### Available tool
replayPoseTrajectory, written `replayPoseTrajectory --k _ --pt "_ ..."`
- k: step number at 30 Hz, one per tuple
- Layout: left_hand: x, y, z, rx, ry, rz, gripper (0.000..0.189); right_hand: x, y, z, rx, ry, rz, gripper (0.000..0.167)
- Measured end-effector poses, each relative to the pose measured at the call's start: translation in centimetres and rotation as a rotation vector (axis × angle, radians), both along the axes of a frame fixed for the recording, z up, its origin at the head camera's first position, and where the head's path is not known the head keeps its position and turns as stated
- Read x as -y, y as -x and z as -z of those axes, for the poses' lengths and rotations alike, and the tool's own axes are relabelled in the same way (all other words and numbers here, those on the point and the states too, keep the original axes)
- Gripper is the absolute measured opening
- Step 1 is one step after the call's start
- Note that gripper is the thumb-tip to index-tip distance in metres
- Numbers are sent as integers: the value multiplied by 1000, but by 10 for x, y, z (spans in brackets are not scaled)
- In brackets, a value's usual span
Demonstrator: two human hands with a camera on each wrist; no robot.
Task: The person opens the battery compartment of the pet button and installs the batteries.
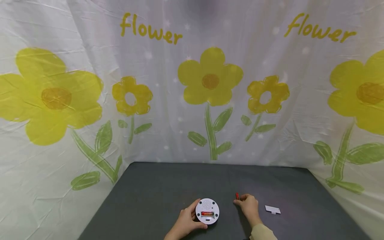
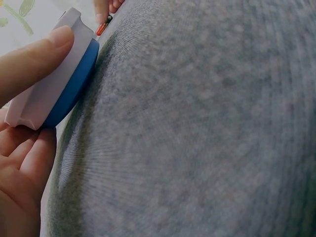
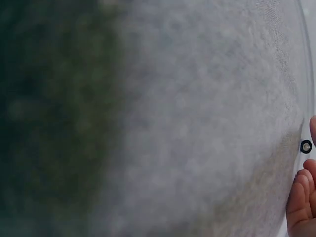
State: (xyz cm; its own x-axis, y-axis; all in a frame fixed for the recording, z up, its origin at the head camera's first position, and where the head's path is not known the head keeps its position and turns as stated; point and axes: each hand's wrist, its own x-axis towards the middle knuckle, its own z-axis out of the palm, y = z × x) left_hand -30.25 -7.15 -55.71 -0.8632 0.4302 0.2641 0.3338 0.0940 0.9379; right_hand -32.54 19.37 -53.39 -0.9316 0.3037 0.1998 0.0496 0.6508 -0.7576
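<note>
My left hand (image 1: 187, 220) holds a round white device (image 1: 207, 204) by its edge, thumb at the near side and fingers on the left. The left wrist view shows its blue lower part (image 2: 74, 89). Its back faces up, with the battery compartment uncovered and a red-and-orange battery (image 1: 207, 214) inside; whether there is more than one I cannot tell. To the right, my right hand (image 1: 249, 206) pinches a loose red battery (image 1: 237, 195) at the dark tabletop. In the right wrist view, the battery's round end (image 3: 306, 146) shows between thumb and fingers.
A small white battery cover (image 1: 272, 209) with a tab lies on the dark table (image 1: 180, 180), right of my right hand. A white curtain (image 1: 168, 133) printed with yellow flowers hangs behind and along both sides of the table.
</note>
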Motion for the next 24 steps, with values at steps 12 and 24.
replayPoseTrajectory --k 12,24 --pt "-1 -1 -4 9 -3 -6 95 5 -1 -5 18 -40 17 22" --pt "-1 -1 -3 18 -15 5 95 4 -1 0 -42 -52 49 14"
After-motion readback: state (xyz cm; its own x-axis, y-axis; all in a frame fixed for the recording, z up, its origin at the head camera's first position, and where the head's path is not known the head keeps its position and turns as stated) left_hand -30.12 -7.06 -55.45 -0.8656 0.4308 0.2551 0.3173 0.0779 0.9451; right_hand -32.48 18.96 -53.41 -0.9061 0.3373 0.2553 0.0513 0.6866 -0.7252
